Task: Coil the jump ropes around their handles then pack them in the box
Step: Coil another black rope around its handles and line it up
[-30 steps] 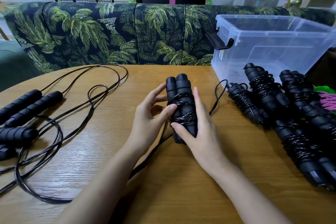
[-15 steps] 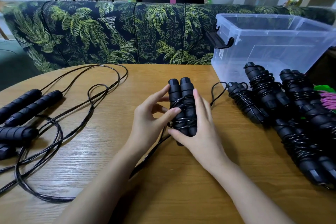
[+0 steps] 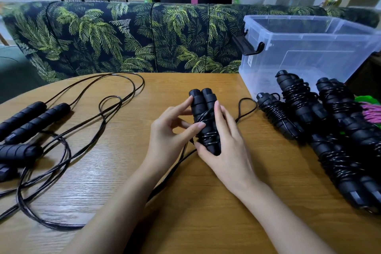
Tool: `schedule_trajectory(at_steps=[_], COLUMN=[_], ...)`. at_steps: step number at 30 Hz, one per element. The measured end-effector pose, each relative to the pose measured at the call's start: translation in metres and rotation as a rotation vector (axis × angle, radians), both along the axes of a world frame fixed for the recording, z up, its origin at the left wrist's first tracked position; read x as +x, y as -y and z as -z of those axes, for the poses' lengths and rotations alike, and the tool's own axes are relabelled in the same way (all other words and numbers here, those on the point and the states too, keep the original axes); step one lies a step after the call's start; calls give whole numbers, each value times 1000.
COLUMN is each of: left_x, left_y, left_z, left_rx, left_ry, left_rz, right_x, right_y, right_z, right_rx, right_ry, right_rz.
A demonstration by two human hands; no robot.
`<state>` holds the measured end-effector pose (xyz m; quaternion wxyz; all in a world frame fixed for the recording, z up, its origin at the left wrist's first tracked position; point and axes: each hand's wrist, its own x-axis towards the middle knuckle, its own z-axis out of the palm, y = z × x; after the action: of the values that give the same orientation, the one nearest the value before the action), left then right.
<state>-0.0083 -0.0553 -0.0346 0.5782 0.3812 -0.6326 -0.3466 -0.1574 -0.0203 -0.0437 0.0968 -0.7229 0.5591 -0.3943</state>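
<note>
Handles (image 3: pixel 203 109) are on the table (image 3: pixel 206 222) between my hands, side by side, long axis pointing away from me, far ends leaning a bit left. Right hand (image 3: pixel 226 150) wraps them from the right with the thumb at the near end. Left hand (image 3: pixel 167 130) pinches them, thumb pinning the coils. Slack cord (image 3: pixel 175 171) trails toward me under my left arm, so I reckon the next turn crosses the axis from the left. Box (image 3: pixel 309 47) is far right
</note>
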Motion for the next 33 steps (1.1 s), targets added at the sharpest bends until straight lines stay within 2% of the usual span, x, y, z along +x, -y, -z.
schedule_trajectory(at_steps=[4,7,8,11,13,18,20,23,27,30,33], left_x=[0,-2,-1,2,-2,-6,-5,7,33,46,56], left_y=[-2,0,2,4,2,-1,-4,1,15,15,10], left_z=[-2,-1,1,9,11,-3,-15,-27,-45,-62,-59], left_rx=[24,185,219,194,162,116,105,-78,-521,-787,-833], left_ry=[8,-124,-94,276,381,235,246,446,906,1156,1239], left_rz=[33,177,216,263,296,356,368,250,-81,-252,-311], right_x=[0,-10,-15,-27,-34,-44,-49,-55,-54,-44,-31], right_y=[1,8,10,13,12,7,4,-2,-10,-13,-13], right_z=[0,1,0,-6,-10,-26,-33,-41,-38,-32,-28], right_rx=[3,-33,-32,-12,-16,-22,-22,-9,30,47,45], right_ry=[-47,-35,-42,-67,-77,-83,-115,-189,-328,-334,-257], right_rz=[25,42,54,76,71,69,91,107,81,57,60])
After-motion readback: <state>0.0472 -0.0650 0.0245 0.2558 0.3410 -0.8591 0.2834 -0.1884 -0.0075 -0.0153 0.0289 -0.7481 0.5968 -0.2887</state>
